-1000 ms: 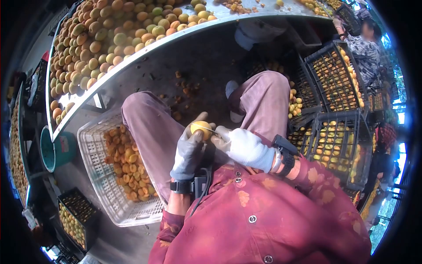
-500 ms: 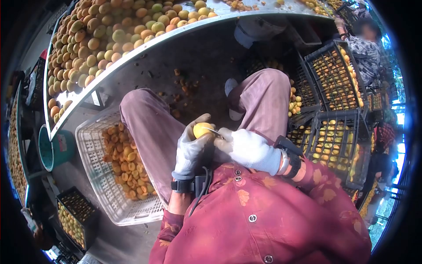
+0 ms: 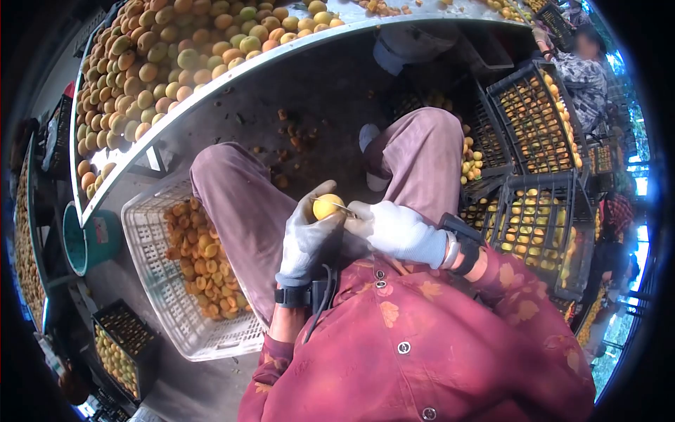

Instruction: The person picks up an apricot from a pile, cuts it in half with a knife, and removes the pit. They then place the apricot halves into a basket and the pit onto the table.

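Note:
In the middle of the head view, my gloved left hand (image 3: 305, 243) closes around a yellow apricot (image 3: 325, 207), fingers and thumb on its sides. My gloved right hand (image 3: 399, 231) grips a small knife (image 3: 344, 207), whose thin blade lies against the right side of the apricot. The knife's handle is hidden inside my fingers. Both hands are close together above my lap. To their left, a white plastic crate (image 3: 156, 281) contains many halved apricots (image 3: 204, 257).
A metal-edged table (image 3: 232, 76) piled with whole apricots (image 3: 148, 70) spans the top left. Black crates (image 3: 538, 179) of apricots stack at right, near another person (image 3: 582, 81). A teal bucket (image 3: 88, 243) stands at left. Fruit scraps (image 3: 299, 137) lie on the floor.
The apricot has turned slightly in my left hand, and both hands have shifted a little. The knife remains against the fruit.

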Tool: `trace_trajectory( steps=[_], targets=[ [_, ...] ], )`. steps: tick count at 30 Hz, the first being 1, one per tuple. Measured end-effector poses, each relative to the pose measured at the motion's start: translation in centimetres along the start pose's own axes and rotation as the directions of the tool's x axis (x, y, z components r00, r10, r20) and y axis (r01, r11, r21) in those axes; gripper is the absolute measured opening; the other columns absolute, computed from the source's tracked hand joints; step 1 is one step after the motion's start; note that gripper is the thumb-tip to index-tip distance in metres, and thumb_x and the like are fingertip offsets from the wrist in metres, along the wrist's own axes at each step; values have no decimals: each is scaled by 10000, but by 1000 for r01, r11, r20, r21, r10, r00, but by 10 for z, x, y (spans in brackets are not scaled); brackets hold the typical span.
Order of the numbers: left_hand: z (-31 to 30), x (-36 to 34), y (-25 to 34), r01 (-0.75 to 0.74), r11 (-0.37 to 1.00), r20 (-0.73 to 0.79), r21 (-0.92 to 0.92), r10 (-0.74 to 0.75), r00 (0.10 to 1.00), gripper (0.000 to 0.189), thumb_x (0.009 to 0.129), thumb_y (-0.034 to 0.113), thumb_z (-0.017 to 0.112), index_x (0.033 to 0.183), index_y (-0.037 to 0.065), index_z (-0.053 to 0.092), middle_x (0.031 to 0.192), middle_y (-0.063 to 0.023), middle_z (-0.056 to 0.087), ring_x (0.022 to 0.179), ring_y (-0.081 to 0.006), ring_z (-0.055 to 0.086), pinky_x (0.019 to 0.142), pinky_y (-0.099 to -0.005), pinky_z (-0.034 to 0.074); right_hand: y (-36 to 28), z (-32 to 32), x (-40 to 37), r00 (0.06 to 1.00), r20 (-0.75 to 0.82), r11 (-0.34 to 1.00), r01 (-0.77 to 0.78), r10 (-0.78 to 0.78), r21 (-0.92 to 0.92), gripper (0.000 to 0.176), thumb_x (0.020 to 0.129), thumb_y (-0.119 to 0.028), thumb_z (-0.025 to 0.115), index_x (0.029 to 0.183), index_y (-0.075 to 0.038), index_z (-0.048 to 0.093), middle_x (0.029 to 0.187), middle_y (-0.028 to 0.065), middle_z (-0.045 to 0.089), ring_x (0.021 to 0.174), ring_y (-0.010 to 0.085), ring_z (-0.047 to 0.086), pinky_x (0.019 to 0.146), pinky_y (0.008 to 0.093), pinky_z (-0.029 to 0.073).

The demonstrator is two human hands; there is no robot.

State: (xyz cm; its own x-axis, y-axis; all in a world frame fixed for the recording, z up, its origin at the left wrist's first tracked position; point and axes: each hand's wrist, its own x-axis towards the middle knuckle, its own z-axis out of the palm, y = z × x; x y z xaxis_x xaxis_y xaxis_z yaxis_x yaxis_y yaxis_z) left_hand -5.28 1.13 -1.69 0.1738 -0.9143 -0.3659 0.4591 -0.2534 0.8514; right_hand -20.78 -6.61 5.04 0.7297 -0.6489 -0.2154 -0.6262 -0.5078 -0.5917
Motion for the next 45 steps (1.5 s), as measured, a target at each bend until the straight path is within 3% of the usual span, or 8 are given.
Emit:
trace_trajectory(
  steps=[3,8,14,18,20,26,32,45],
  targets=[
    [-6,0,-5,25,994,47,-106,-20,999,502,855,90,675,1320,-23,524,1036,-36,640,909,-90,598,829,-215,478,-23,-30,10,810,517,772,-508,278,381,316,981,-324,483,1022,-31,593,750,193,645,709,322,666,633,408,514],
    [-12,3,-14,22,953,48,-304,-8,999,513,855,157,703,1306,-20,538,1046,-33,637,924,-101,597,850,-211,462,2,3,-6,996,78,998,36,-40,55,275,974,-302,498,1034,-56,607,753,149,647,675,291,653,632,385,519],
    [-13,6,-23,28,932,97,-361,7,995,686,826,289,771,1319,-84,473,1059,-108,651,955,-185,633,903,-296,496,7,2,-11,968,80,957,247,-238,-151,304,976,-330,485,1075,-67,601,784,167,651,761,352,657,641,446,524],
    [-12,6,-27,66,884,108,-463,-18,994,615,865,273,728,1324,-56,486,1077,-101,649,978,-183,625,913,-289,490,3,16,-9,965,60,943,260,-253,-208,333,978,-346,477,1116,-63,584,792,206,651,774,383,656,646,468,521],
    [-10,7,-28,88,853,117,-515,-32,993,576,879,269,707,1322,-38,502,1084,-84,646,992,-167,616,908,-267,486,1,32,-1,978,102,967,-196,181,163,347,977,-347,487,1148,-59,577,790,225,653,752,382,660,631,467,524],
    [-4,4,-17,248,659,204,-710,-145,968,503,921,260,655,1313,-21,512,1102,-110,647,985,-181,621,896,-271,497,5,29,7,983,119,969,-158,136,191,395,986,-357,470,1185,-32,570,788,223,659,740,381,661,628,464,528],
    [-1,4,-12,125,981,-41,-146,-132,990,515,944,289,628,1325,-27,487,1106,-111,621,1005,-187,604,917,-308,483,3,18,0,987,-24,977,151,-156,-152,293,982,-270,495,1117,-25,581,729,170,657,664,350,656,592,426,533],
    [-1,3,-21,227,725,186,-650,-138,973,532,967,409,550,1265,-32,534,1105,-110,622,995,-199,609,917,-313,478,-5,38,8,997,-32,997,-74,74,-13,312,965,-290,528,1020,16,541,693,208,644,637,361,656,549,434,524]
  ],
)
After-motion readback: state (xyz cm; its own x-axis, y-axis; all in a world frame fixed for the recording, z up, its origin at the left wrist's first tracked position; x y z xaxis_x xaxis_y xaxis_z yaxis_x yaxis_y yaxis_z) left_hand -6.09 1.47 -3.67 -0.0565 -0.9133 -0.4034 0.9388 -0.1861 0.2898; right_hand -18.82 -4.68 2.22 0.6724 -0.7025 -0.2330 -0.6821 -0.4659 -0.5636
